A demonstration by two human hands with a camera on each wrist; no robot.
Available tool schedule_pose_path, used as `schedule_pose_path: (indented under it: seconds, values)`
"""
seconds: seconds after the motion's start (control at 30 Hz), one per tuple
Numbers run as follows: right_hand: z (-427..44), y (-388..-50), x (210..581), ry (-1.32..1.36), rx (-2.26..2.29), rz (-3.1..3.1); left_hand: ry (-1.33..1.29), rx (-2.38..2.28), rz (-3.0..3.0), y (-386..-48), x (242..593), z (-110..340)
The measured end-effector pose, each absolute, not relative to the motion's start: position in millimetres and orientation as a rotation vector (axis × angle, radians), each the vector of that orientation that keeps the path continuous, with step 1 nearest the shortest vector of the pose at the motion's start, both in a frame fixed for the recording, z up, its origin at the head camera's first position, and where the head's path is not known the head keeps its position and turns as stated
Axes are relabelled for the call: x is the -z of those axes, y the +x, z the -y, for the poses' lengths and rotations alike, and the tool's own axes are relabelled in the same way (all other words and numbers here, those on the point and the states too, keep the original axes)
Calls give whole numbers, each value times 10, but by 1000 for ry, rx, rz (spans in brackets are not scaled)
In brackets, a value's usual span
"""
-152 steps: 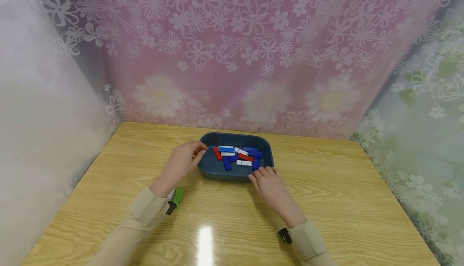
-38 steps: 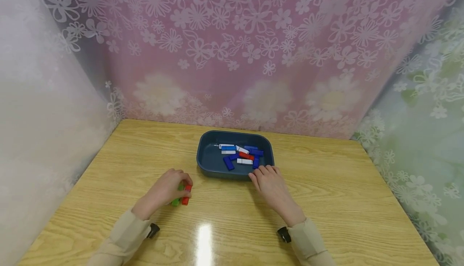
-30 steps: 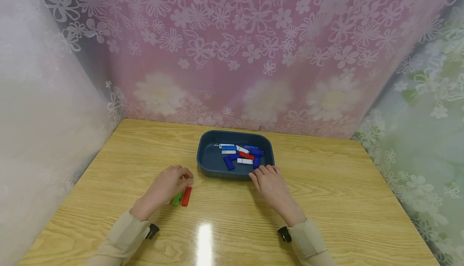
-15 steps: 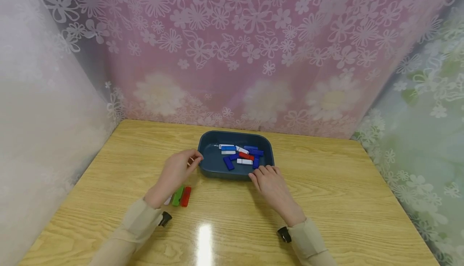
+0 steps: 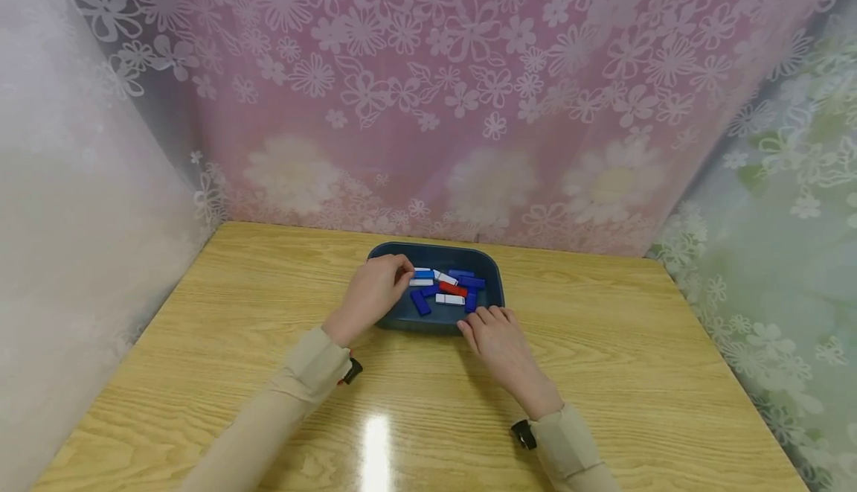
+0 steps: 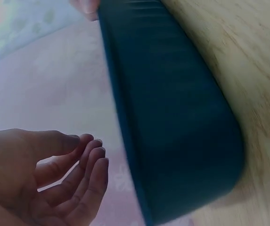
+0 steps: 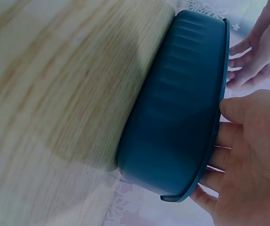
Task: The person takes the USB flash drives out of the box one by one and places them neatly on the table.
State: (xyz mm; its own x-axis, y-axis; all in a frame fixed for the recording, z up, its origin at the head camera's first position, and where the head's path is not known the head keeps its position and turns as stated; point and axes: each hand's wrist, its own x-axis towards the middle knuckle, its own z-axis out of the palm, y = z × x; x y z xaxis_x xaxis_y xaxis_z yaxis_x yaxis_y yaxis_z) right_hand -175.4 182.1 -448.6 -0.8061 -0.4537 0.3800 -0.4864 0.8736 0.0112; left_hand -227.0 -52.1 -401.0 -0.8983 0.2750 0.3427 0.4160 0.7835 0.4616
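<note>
My left hand [image 5: 373, 289] hovers over the left part of a dark blue-green plastic bin [image 5: 422, 326], fingertips beside a light blue USB stick [image 5: 425, 274]. In the left wrist view its fingers [image 6: 94, 174] curl loosely, thumb near the index tip, and nothing shows between them. Other USB sticks lie loose in the bin: white [image 5: 450, 299], dark blue [image 5: 420, 302] and red [image 5: 453, 289]. At the front right corner, my right hand [image 5: 505, 354] holds the bin's rim, thumb at the rim and fingers over it, as the right wrist view shows.
The bin stands on a wood-grain table [image 5: 636, 373]. Slivers of red [image 5: 341, 382] peek out by the left wrist camera [image 5: 352, 370]; the sleeve hides the sticks there. A pink floral curtain [image 5: 428, 105] hangs behind the table.
A red USB stick has gone from the bin to the table, beside a green and a white one, and was let go. The left hand has since moved back over the bin. The right hand stays.
</note>
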Motion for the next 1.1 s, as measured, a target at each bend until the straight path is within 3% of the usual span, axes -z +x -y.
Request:
schedule_pose_path:
  seconds: [0.7, 1.1]
  values:
    - [-1804, -1748, 4469, 688, -130, 2712, -349, 489, 3116, -2492, 4347, 162]
    - [-1818, -1749, 4463, 669, -126, 2738, -449, 539, 3159, -2563, 4351, 114]
